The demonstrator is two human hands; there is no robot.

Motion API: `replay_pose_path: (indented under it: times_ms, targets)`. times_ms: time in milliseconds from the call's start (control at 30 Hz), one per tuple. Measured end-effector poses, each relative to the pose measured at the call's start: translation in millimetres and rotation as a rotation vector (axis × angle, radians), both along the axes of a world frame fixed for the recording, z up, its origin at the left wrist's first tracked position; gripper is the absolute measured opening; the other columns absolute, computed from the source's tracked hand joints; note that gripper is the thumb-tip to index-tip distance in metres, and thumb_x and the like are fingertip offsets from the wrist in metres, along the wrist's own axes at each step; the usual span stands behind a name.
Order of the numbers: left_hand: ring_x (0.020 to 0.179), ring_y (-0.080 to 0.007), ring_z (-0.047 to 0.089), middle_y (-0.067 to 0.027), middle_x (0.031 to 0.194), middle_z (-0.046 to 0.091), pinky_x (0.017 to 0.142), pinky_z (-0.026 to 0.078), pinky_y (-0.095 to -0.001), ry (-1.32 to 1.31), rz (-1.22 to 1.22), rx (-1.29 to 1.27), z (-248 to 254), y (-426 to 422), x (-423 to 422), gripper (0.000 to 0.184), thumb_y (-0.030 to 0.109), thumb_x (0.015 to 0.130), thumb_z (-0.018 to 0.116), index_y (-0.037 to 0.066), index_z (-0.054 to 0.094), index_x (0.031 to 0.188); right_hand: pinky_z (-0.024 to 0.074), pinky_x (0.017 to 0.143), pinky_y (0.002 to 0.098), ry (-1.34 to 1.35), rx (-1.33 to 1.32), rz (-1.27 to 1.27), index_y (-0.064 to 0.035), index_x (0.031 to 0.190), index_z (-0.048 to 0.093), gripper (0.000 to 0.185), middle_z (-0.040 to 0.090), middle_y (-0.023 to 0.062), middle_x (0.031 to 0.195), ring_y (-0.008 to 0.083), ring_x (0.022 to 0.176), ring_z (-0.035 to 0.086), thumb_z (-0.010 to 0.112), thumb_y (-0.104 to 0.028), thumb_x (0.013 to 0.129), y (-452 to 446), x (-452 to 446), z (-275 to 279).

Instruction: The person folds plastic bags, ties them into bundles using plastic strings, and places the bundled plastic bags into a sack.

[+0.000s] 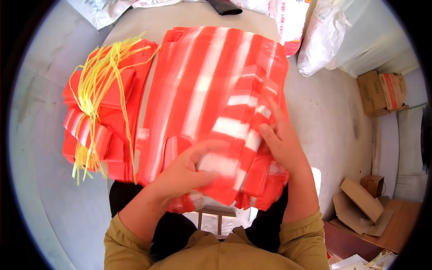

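Note:
A folded bundle of red-and-white striped plastic bags (pixel 231 128) lies slantwise over a wide flat stack of the same bags (pixel 198 81). My left hand (pixel 191 168) grips the bundle's near end, with the thumb on top and the fingers partly hidden behind the plastic. Along the bundle's right edge, my right hand (pixel 283 141) closes on it with bent fingers and thumb. Loose, crumpled red plastic hangs at the near edge under both hands. To the left sits a pile of folded red bags (pixel 119 155), topped with a bunch of yellow plastic ties (pixel 92 96).
White sacks (pixel 321 38) stand at the far right, with a printed sack (pixel 290 20) beside them. A dark tube-like object (pixel 225 6) lies at the far edge. Cardboard boxes (pixel 382 92) are on the right, and an opened carton (pixel 362 207) is at the lower right.

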State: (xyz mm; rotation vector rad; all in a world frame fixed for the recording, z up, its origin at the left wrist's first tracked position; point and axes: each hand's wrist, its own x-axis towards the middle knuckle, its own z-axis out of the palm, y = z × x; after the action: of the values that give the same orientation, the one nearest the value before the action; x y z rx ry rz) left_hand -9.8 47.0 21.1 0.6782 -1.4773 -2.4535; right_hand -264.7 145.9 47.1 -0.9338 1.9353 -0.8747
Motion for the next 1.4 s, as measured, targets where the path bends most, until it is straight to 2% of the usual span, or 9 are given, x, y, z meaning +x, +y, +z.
replay_pose_path:
  times_ms: [167,500,667,767,900,1100,1300,1333,1400]
  targets:
    - [0.094,-0.003,0.061,0.0003,0.129,0.061,0.077,0.052,-0.0214,-0.078,0.001,0.092,1,5,-5,0.056,-0.003,0.091,0.066,0.006,0.056,0.145,0.0412,0.114,0.0352,-0.242,-0.429,0.051,-0.0024,0.165,0.027,0.072,0.044,0.0139,0.159,0.0197,0.138,0.05,0.063,-0.021,0.105,-4,23,-34]
    - [0.11,-0.0052,0.059,0.0008,0.128,0.061,0.093,0.05,-0.0246,-0.106,-0.091,-0.005,-12,11,-13,0.048,-0.006,0.092,0.065,0.005,0.058,0.139,0.041,0.116,0.0385,-0.084,-0.365,0.026,-0.0017,0.153,0.048,0.058,0.046,0.0149,0.158,0.0244,0.143,0.046,0.069,-0.017,0.1,-12,28,-35]
    - [0.084,-0.0021,0.061,0.002,0.121,0.063,0.065,0.051,-0.0203,-0.087,-0.042,-0.034,-15,12,-11,0.048,-0.001,0.092,0.065,0.008,0.059,0.14,0.0435,0.11,0.045,0.32,-0.41,0.019,-0.0053,0.107,0.07,0.025,0.055,0.0166,0.142,0.0338,0.134,0.051,0.079,-0.015,0.086,2,34,-24]
    - [0.113,-0.0064,0.06,0.0,0.13,0.061,0.096,0.049,-0.0255,-0.111,-0.044,0.012,-11,11,-13,0.045,-0.004,0.095,0.063,0.005,0.057,0.139,0.0464,0.098,0.0438,0.536,-0.449,0.137,-0.0052,0.077,0.068,0.018,0.059,0.016,0.133,0.0344,0.12,0.054,0.082,-0.016,0.079,13,39,-11]
    - [0.116,-0.0084,0.06,-0.0003,0.129,0.062,0.101,0.048,-0.026,-0.067,0.015,-0.006,-12,14,-16,0.042,0.0,0.098,0.063,0.005,0.057,0.14,0.0452,0.095,0.0445,0.587,-0.486,0.267,-0.0067,0.061,0.063,0.027,0.062,0.014,0.127,0.0352,0.114,0.054,0.084,-0.016,0.073,22,47,-4]
    - [0.118,-0.0098,0.058,-0.001,0.127,0.062,0.101,0.049,-0.0275,-0.023,0.076,-0.127,-13,16,-20,0.042,0.0,0.097,0.065,0.006,0.057,0.138,0.0426,0.101,0.0457,0.545,-0.479,0.357,-0.0071,0.064,0.066,0.022,0.06,0.0138,0.127,0.0362,0.115,0.054,0.084,-0.016,0.074,29,59,-2]
    - [0.12,-0.01,0.057,-0.0024,0.132,0.06,0.097,0.052,-0.028,-0.064,0.053,-0.02,-17,18,-16,0.045,0.001,0.093,0.071,0.005,0.059,0.136,0.047,0.104,0.0417,0.27,-0.415,0.028,-0.005,0.129,0.062,0.044,0.046,0.0155,0.143,0.0282,0.127,0.051,0.075,-0.017,0.089,22,27,-18]
    - [0.12,-0.0098,0.058,-0.0022,0.131,0.06,0.096,0.052,-0.0279,-0.057,0.057,-0.023,-16,18,-16,0.045,0.001,0.093,0.071,0.005,0.059,0.136,0.0496,0.105,0.0402,0.166,-0.303,0.029,-0.0051,0.156,0.037,0.071,0.043,0.0168,0.152,0.0271,0.13,0.053,0.071,-0.017,0.095,22,23,-20]
    - [0.115,-0.0082,0.059,-0.0004,0.127,0.06,0.094,0.052,-0.0263,-0.044,0.067,0.025,-14,19,-16,0.044,-0.002,0.093,0.07,0.007,0.059,0.134,0.0491,0.108,0.0416,-0.198,-0.306,-0.061,-0.0056,0.162,0.029,0.079,0.037,0.0178,0.159,0.0269,0.134,0.052,0.07,-0.013,0.095,15,26,-17]
